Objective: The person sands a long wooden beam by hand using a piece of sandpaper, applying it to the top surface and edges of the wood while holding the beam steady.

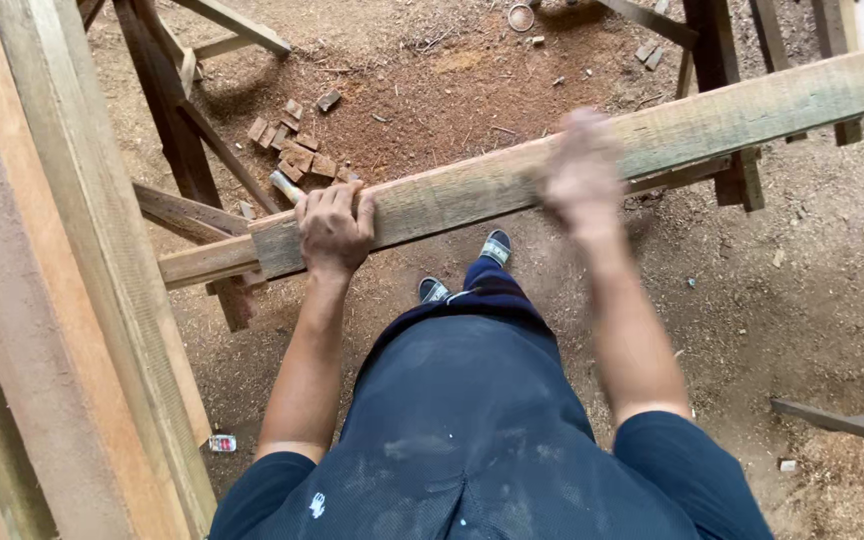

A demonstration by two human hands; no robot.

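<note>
So the long rough-sawn plank (512,180) is the thing here: it lies across the view with its long axis running from about 8 o'clock up to 2 o'clock, near end low on the left, far end climbing off the right edge. It sits on a thinner rail (202,262) and a wooden trestle (187,150) at the left, and another support (742,180) further along to the right. The left hand (334,230) is right at the plank's near end, fingers curled over the top edge and clamped on the wood, thumb side toward the body. The right hand (580,178) is further up the board, toward 1 o'clock from the left one, and it's motion-blurred. It looks flat and spread over the plank face, but honestly I can't tell if it's gripping or just passing over. Past the plank there's a scatter of small offcut blocks (292,150) on the sawdust floor (812,290) at 11 o'clock, and a big timber frame (82,300) standing down the left side.
</note>
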